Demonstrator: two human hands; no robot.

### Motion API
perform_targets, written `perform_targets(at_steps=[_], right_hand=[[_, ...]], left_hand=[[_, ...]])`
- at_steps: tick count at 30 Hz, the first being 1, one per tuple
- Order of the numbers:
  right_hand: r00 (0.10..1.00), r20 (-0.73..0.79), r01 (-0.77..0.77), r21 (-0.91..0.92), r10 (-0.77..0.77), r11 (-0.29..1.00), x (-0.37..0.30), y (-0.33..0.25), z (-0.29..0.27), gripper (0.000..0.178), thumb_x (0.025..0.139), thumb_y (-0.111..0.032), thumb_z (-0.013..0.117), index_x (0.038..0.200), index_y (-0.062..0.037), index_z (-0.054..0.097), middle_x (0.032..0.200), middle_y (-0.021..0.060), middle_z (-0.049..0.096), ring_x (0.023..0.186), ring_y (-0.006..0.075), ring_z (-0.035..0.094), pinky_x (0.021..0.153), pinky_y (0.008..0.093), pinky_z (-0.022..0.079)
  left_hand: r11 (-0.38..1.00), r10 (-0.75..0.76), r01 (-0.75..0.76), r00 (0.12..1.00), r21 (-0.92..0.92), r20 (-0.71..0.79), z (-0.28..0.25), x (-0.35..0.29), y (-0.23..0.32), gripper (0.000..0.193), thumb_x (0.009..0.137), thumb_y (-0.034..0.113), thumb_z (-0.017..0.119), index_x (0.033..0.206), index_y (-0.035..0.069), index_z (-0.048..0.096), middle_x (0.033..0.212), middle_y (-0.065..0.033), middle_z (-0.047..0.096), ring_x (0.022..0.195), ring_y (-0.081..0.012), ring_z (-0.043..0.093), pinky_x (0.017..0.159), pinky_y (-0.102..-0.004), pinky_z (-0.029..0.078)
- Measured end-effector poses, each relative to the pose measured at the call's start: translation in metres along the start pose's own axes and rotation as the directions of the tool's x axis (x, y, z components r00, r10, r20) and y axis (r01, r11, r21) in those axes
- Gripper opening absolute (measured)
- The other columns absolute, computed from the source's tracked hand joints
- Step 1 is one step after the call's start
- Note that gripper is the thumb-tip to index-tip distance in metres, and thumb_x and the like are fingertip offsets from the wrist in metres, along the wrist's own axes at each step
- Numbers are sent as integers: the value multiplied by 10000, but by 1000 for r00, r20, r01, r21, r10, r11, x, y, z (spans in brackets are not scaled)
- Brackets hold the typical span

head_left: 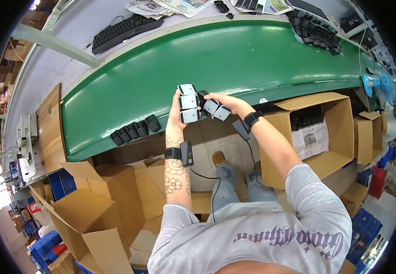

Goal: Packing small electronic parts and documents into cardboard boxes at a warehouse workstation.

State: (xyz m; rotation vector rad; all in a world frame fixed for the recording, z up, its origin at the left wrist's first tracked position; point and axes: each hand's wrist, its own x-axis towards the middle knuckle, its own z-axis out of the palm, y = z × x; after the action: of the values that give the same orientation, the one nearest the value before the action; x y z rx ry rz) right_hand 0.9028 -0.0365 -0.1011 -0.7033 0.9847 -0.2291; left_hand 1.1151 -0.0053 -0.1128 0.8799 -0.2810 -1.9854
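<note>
My left hand [174,112] is closed around a stack of 3 small black blocks with pale grey faces [188,102], held over the near edge of the green bench surface. Close beside it, my right hand [236,105] grips 2 similar grey-faced blocks [217,110]. A darker block [202,97] sits between the two hands; which hand bears it I cannot tell. To the left of my left hand, several black blocks [134,130] stand in a row along the bench's near edge. What the blocks are is not clear.
The green bench [161,59] curves ahead. An open carton [273,150] with dark items and newspaper stands to the right, open cartons [88,205] to the left. A black keyboard [127,33], a heap of black parts [314,32] and a blue fan [383,86] lie beyond.
</note>
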Motion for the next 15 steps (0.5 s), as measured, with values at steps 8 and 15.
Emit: perform_targets(at_steps=[8, 15], right_hand=[[991, 54, 124, 5, -124, 992, -80, 33, 17, 425, 829, -460, 645, 1085, -127, 577, 926, 29, 604, 706, 141, 639, 590, 269, 544], [968, -88, 242, 98, -234, 965, -219, 129, 2, 472, 872, -461, 617, 1175, -99, 609, 1041, -5, 600, 923, 96, 536, 765, 260, 443]], left_hand=[[994, -104, 101, 988, 32, 110, 40, -58, -16, 647, 903, 643, 404, 1208, 85, 530, 946, -131, 660, 700, -285, 666, 592, -433, 572], [968, -250, 244, 961, 63, 122, 135, -121, -105, 699, 905, 641, 383, 1254, 46, 501, 1019, -151, 640, 757, -291, 656, 640, -417, 559]])
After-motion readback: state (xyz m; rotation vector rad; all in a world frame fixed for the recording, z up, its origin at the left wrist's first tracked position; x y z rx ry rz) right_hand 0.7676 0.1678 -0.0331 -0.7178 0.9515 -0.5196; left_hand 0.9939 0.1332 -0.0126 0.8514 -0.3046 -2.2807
